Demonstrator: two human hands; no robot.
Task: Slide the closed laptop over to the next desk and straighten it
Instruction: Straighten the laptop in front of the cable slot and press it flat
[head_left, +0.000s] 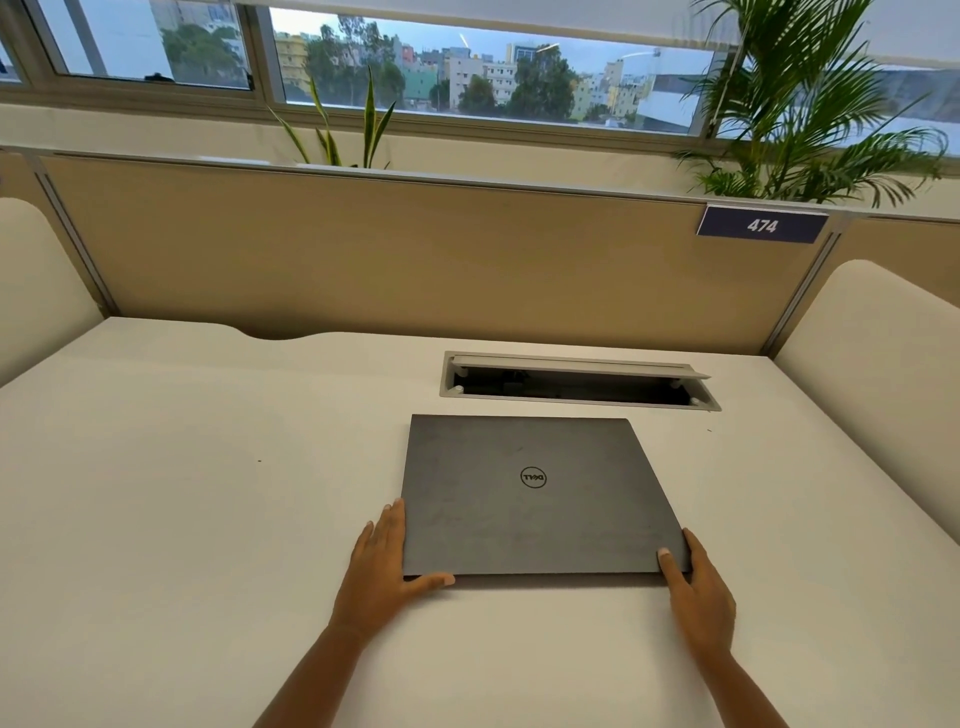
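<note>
A closed dark grey laptop (535, 499) with a round logo lies flat on the white desk (182, 493), a little right of centre. Its edges run roughly parallel to the desk's back panel. My left hand (384, 566) rests against the laptop's near left corner, fingers along the left side and thumb along the front edge. My right hand (696, 592) holds the near right corner, thumb on the lid and fingers along the right side.
An open cable hatch (579, 382) sits in the desk just behind the laptop. A tan partition (415, 260) with a sign reading 474 (761, 225) closes the back. White side dividers (872, 343) stand left and right. Plants (810, 119) and windows are beyond.
</note>
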